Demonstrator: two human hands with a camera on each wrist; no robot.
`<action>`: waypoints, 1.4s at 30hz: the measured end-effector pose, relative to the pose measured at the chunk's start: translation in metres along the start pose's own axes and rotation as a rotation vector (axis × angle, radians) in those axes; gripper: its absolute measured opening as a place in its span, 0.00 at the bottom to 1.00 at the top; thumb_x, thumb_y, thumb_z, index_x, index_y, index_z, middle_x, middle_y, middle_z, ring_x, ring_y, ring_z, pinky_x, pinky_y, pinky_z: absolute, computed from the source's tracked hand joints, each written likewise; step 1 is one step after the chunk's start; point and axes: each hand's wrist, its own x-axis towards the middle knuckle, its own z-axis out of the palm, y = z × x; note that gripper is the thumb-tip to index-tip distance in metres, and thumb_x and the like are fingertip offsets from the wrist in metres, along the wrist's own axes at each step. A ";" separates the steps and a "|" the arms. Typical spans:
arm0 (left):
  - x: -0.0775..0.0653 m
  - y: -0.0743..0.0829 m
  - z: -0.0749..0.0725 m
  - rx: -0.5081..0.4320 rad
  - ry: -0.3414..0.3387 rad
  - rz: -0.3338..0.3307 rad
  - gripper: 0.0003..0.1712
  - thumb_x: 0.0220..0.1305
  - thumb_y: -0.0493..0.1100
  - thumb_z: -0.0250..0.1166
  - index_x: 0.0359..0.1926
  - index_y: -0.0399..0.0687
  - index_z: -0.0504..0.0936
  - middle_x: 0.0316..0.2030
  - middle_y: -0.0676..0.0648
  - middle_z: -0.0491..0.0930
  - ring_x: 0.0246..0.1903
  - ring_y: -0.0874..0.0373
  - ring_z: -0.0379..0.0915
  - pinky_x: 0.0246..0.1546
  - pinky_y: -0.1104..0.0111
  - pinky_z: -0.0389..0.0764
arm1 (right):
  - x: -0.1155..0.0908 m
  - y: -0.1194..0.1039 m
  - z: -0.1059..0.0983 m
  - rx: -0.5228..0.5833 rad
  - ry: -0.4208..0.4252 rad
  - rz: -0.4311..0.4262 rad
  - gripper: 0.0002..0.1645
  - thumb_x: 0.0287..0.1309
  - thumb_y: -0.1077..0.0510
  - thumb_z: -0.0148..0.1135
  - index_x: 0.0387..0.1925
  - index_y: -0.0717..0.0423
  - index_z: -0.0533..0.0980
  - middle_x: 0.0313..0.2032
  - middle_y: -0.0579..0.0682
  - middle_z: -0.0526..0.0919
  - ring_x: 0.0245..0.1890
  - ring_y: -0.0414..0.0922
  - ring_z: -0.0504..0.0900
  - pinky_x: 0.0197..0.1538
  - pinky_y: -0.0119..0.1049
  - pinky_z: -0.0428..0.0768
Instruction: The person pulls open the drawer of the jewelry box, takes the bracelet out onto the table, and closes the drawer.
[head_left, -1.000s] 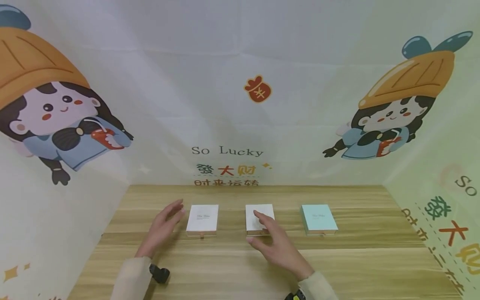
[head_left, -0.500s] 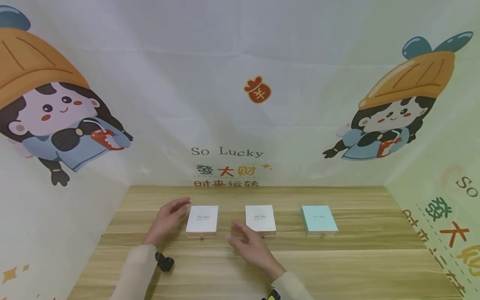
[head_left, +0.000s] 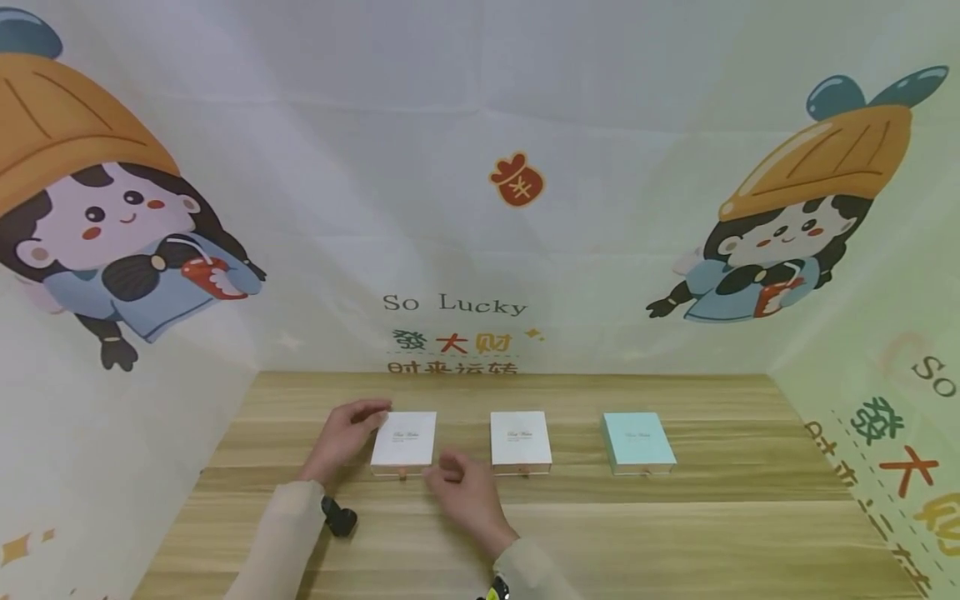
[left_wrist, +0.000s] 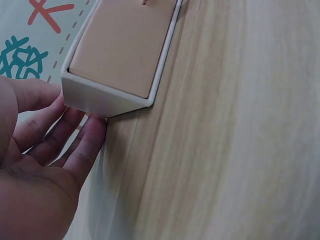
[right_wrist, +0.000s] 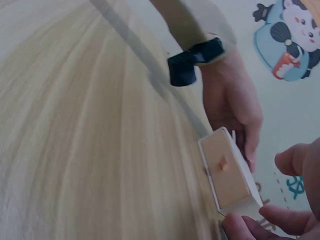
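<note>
- White cloth (head_left: 375, 192) covers the upper half of the head view and runs down both edges, printed with lettering.
- Desk (head_left: 750, 533), wood-grained, spanning the bottom of the frame.
- Cartoon figures on the cloth, both in orange hats: a bigger left figure (head_left: 142, 242) at upper left, a right figure (head_left: 787, 250) at upper right.
- Sleeves (head_left: 277, 542), pale, entering from the bottom edge.
- Left hand (head_left: 345, 437), lower left of centre: fingers slightly spread and loosely curved beside the left box (head_left: 405, 440), seeming to touch its left wall in the left wrist view.
- Right hand (head_left: 465, 492), bottom centre: fingers loosely bent, just beside the left box's near right corner; whether they touch it I cannot tell.
- Left box, white, flat on the desk between the two hands, lower centre-left.
- Middle box (head_left: 521, 440), also white, lower centre; mint box (head_left: 639, 440), lower right, well apart from both hands.
- Wrist camera (head_left: 340, 517), black, below the left hand.
- Orange tab (right_wrist: 223, 164) on the left box's near side, centre-right in the right wrist view.
</note>
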 end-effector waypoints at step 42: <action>-0.004 -0.002 0.006 0.030 0.067 -0.044 0.15 0.75 0.41 0.60 0.57 0.44 0.85 0.59 0.38 0.82 0.61 0.43 0.75 0.63 0.51 0.76 | 0.010 0.000 0.025 0.027 0.254 0.070 0.05 0.54 0.60 0.75 0.29 0.55 0.84 0.27 0.47 0.86 0.27 0.37 0.81 0.32 0.29 0.82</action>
